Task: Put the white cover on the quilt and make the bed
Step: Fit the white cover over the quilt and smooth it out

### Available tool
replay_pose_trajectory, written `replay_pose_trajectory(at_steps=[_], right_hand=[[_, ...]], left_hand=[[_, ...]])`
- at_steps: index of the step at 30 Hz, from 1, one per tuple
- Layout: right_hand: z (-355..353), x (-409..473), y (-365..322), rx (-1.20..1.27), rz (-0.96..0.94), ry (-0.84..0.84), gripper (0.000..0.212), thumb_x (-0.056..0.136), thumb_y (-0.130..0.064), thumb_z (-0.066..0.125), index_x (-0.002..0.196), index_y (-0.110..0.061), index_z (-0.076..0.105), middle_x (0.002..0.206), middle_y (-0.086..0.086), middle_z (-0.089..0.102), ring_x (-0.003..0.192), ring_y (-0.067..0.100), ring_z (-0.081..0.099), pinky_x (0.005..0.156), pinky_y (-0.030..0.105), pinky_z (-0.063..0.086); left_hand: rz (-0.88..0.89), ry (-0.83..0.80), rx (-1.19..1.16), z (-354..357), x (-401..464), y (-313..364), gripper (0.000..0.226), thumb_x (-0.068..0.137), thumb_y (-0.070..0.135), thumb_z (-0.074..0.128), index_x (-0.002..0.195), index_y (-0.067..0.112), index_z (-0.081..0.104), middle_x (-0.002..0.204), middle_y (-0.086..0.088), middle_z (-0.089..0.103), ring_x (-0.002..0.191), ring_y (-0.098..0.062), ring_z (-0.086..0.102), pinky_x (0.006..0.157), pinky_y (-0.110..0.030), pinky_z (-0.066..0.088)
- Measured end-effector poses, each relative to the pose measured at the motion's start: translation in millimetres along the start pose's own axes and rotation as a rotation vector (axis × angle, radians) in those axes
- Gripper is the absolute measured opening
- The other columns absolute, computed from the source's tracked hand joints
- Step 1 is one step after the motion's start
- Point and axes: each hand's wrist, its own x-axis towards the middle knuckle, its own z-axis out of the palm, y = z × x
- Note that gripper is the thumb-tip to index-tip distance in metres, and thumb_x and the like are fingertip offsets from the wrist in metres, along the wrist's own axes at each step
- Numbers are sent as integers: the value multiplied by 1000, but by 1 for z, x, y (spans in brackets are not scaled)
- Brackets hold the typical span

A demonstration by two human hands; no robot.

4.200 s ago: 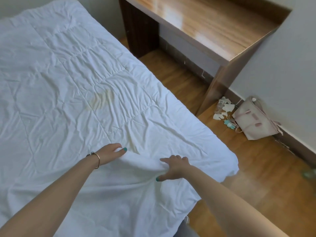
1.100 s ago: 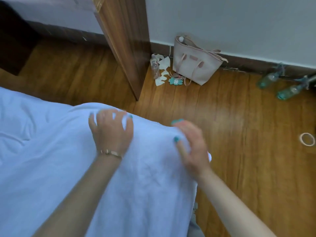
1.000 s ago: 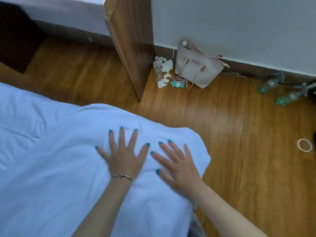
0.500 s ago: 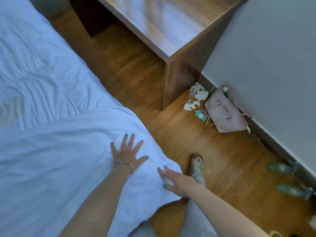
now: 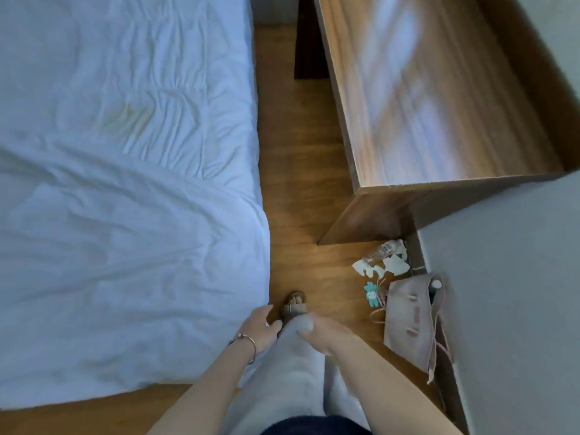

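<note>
Head view: both hands off the bed's near right corner

Head view looks almost straight down. The white cover [image 5: 125, 262] lies spread over the near part of the bed, wrinkled, its far edge running slantwise across the bed from the left side to the right edge. Beyond that edge the quilt [image 5: 141, 89] lies bare, creased, with a faint yellowish mark near its middle. The cover's right edge hangs at the bed's right side and its near edge ends above the wooden floor [image 5: 298, 189].

The left hand [image 5: 259, 328] sits just off the cover's near right corner, palm turned inward, fingers loosely bent, holding nothing; whether its fingertips touch the cloth cannot be told. A thin bracelet [image 5: 248, 343] circles that wrist. The right hand [image 5: 323, 332] is blurred, just beside the left, over a pale trouser leg [image 5: 292, 372], fingers slack and holding nothing. Both forearms reach in from the bottom edge.

A sandalled foot [image 5: 294, 304] stands on the floor just beside the bed's right edge. Across the strip of floor stands a wooden desk [image 5: 439, 105] against the wall. Near its foot lie scraps of white paper [image 5: 386, 262], a small teal toy [image 5: 372, 295] and a pink handbag [image 5: 414, 318] lying against the wall
</note>
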Motion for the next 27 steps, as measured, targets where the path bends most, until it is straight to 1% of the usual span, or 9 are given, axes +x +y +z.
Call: replay_pose_trajectory(at_steps=[5,10,13,15,18,20,22,24,27], right_hand=[[-60,18,-47,-178,-166,1,56,95,-47,41,147,-26,34,145,2,45,127,24,47,103,39,42],[-142,42,-111,-259,-238,18,40,95,-43,43,128,-21,52,131,-1,56,117,22,55,96,35,46],[-199,56,-152,-391,-247,-12,32,96,-44,43,114,-21,57,116,-1,60,105,23,59,82,34,47],[-236,69,-186,-453,-261,-12,36,97,-44,41,119,-20,56,120,0,58,100,20,56,78,31,44],[-281,94,-235,-553,-284,27,40,98,-41,39,127,-18,54,130,2,56,109,21,55,87,32,45],[-304,110,-267,-663,-304,27,44,100,-41,37,134,-16,48,137,5,51,121,25,51,95,33,43],[-323,125,-301,-788,-346,-3,47,101,-42,36,138,-15,44,141,7,48,125,26,49,100,35,42],[-339,141,-338,-909,-416,-33,48,102,-44,34,141,-17,42,143,6,47,126,26,48,103,36,41],[-362,177,-390,-1044,-572,-65,51,103,-46,32,147,-21,36,151,0,38,136,20,39,111,35,32]], left_hand=[[-83,249,-269,-30,9,28,61,96,32,51,151,19,28,157,1,26,142,-17,29,112,-28,27],[-131,263,-324,-108,55,50,64,96,35,52,151,15,26,157,-4,25,143,-19,28,114,-29,25],[-169,294,-344,-174,72,58,60,97,37,48,150,16,29,157,-3,26,141,-19,31,113,-31,29],[-167,360,-348,-217,80,62,58,98,37,46,150,16,30,156,-2,28,140,-20,32,111,-32,32],[-144,461,-349,-270,91,67,55,98,34,46,148,16,32,153,-5,31,138,-21,34,110,-32,32],[-147,525,-408,-297,101,72,53,98,32,46,147,18,34,151,-3,33,137,-20,34,110,-32,32],[-147,602,-478,-321,113,77,49,98,30,45,146,21,37,150,-1,35,138,-19,32,111,-33,31],[-151,680,-528,-345,130,82,46,99,28,45,144,23,40,149,0,38,138,-18,32,112,-33,30],[-212,745,-560,-386,161,89,48,100,26,43,147,26,35,153,1,32,141,-16,26,114,-32,27]])
